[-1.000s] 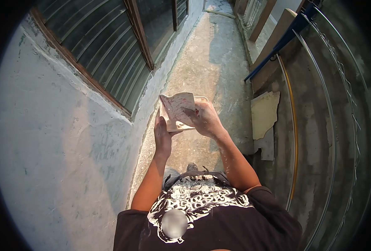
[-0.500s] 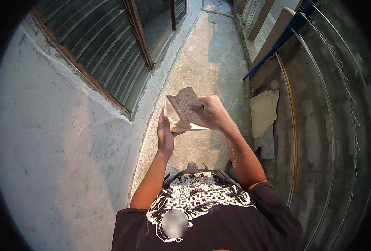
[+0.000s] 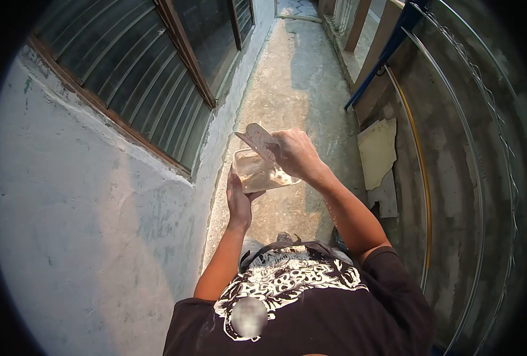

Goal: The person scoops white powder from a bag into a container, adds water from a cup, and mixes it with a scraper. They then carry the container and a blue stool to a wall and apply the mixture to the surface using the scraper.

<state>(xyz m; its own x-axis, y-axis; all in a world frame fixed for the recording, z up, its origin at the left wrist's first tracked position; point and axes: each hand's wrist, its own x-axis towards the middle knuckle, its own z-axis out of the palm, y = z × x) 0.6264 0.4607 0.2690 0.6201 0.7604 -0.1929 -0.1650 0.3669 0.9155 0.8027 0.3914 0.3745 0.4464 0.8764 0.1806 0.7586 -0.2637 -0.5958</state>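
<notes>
In the head view, my left hand (image 3: 238, 202) grips a pale, box-shaped plastic tub (image 3: 252, 183) from its left side and underneath. The tub is tilted so that its inside shows, with whitish and tan smears; I cannot make out what it contains. My right hand (image 3: 299, 155) pinches a thin, pale, curved-edged piece (image 3: 256, 136) with faint reddish marks, held above the tub's far rim. Part of the tub's right side is hidden behind my right hand. Whitish dust or splatter marks the right hand and forearm.
A rough bluish-white wall (image 3: 97, 207) with a louvred window (image 3: 138, 77) runs along the left. On the right, a yellow pipe (image 3: 422, 178), bent metal rods and a broken pale board (image 3: 377, 151) lie by a block wall. A narrow concrete walkway (image 3: 317, 77) stretches ahead.
My right hand has turned and tipped the thin piece, so its marked face shows less. More of the tub's inside is now visible. The view has shifted slightly.
</notes>
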